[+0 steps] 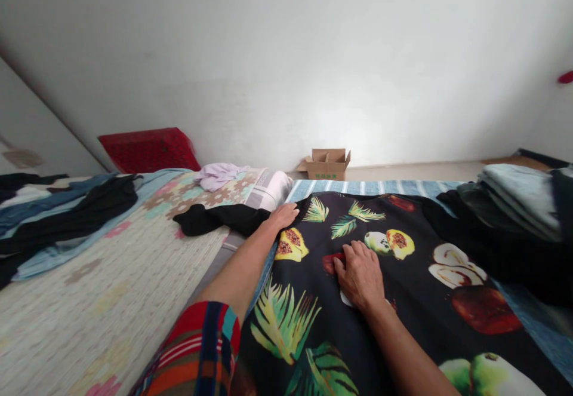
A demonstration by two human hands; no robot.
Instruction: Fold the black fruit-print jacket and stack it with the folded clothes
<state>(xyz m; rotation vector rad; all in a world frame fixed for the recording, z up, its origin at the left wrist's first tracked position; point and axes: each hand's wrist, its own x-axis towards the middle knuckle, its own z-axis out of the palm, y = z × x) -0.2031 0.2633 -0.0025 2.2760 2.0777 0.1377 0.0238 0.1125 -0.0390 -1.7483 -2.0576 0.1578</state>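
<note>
A black long-sleeved top [331, 330] printed with fruit and palm leaves lies spread out in front of me. Its left sleeve [219, 219] stretches across toward the floral bedding, while the right one runs toward the folded clothes. My left hand [285, 215] rests on the shoulder where that left sleeve begins, fingers laid out flat. On the middle of the chest lies my right hand [362, 273], palm down, its fingers loosely stretched over the cloth. Neither hand grips the fabric.
A stack of folded clothes [519, 199] stands at the right on striped blue cloth [380, 188]. Loose clothes [71, 217] are heaped at left. A lilac cloth [219, 175] lies on the floral bedding [147, 276]. Behind are a red case [150, 151] and a cardboard box [329, 166].
</note>
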